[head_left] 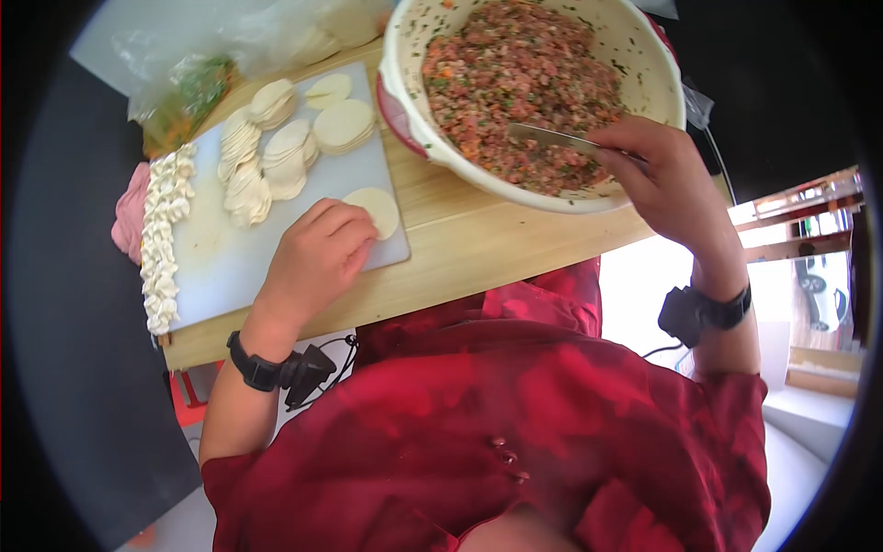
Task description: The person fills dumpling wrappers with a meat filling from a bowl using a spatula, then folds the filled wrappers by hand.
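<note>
My left hand (317,253) is closed, its curled fingers at the left edge of a round dumpling wrapper (375,210) near the board's right corner. Part of that wrapper is hidden under the fingers. Stacks of more wrappers (344,127) lie behind it on the white cutting board (207,276), several of them fanned out. My right hand (658,170) grips a flat metal spreading knife (556,138) over the large white bowl (538,195). The blade's tip rests in the minced meat filling (515,78), which is flecked with green and orange.
Finished small folded dumplings (164,239) line the board's left edge. A pink cloth (131,212) lies beyond them. Clear plastic bags (189,78), one with green and orange contents, sit at the back left. The wooden tabletop (451,244) shows between board and bowl.
</note>
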Demonstrator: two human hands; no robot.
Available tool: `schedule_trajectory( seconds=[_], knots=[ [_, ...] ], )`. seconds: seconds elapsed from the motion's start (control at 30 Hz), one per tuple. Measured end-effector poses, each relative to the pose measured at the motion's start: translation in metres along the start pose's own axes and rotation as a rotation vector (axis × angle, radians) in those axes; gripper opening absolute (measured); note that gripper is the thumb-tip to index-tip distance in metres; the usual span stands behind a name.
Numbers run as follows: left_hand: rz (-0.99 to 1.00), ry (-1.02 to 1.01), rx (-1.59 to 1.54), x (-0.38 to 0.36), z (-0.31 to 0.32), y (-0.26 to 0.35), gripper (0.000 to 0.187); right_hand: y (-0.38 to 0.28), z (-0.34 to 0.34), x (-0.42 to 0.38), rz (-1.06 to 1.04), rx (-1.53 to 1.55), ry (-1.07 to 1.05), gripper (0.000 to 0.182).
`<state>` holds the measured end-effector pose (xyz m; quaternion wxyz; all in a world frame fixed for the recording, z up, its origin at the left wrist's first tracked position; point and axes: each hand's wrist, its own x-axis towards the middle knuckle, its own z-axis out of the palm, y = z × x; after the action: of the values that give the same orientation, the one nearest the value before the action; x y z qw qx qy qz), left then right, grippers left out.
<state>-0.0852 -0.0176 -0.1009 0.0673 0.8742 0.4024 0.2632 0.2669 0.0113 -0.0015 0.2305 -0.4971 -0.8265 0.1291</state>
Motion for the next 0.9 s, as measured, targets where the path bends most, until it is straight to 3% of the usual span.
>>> schedule_trajectory(
  seconds=[0.03, 0.1, 0.13, 0.2, 0.23, 0.3, 0.47, 0.67, 0.9],
  knots=[
    [0.020, -0.002, -0.006, -0.001, 0.000, 0.002, 0.013, -0.002, 0.001, 0.004, 0.014, -0.009, 0.012, 0.013],
    [-0.278, 0.042, -0.280, 0.000, 0.000, 0.002, 0.010, -0.006, 0.007, 0.016, -0.014, -0.008, -0.028, 0.018],
    [-0.269, 0.035, -0.284, 0.000, 0.001, -0.002, 0.010, -0.003, 0.014, 0.028, -0.003, -0.010, -0.022, 0.018],
    [-0.720, 0.187, -1.297, 0.002, 0.002, -0.009, 0.013, 0.011, 0.033, 0.047, -0.185, -0.159, 0.046, 0.020],
    [-0.717, 0.181, -1.297, 0.004, 0.001, -0.007, 0.013, 0.013, 0.039, 0.048, -0.179, -0.160, 0.050, 0.020],
    [-0.812, 0.233, -1.585, 0.009, -0.004, 0.000, 0.022, 0.013, 0.045, 0.051, -0.260, -0.145, -0.091, 0.019],
    [-0.923, 0.212, -1.659, 0.025, -0.005, 0.026, 0.029, 0.000, 0.036, 0.035, -0.189, -0.037, -0.159, 0.017],
    [-0.994, 0.043, -1.706, 0.032, 0.011, 0.035, 0.026, 0.002, 0.032, 0.025, -0.132, -0.071, -0.186, 0.019],
    [-1.027, 0.089, -1.807, 0.042, 0.013, 0.067, 0.033, 0.006, 0.019, 0.022, 0.031, 0.190, -0.239, 0.021]
  ],
)
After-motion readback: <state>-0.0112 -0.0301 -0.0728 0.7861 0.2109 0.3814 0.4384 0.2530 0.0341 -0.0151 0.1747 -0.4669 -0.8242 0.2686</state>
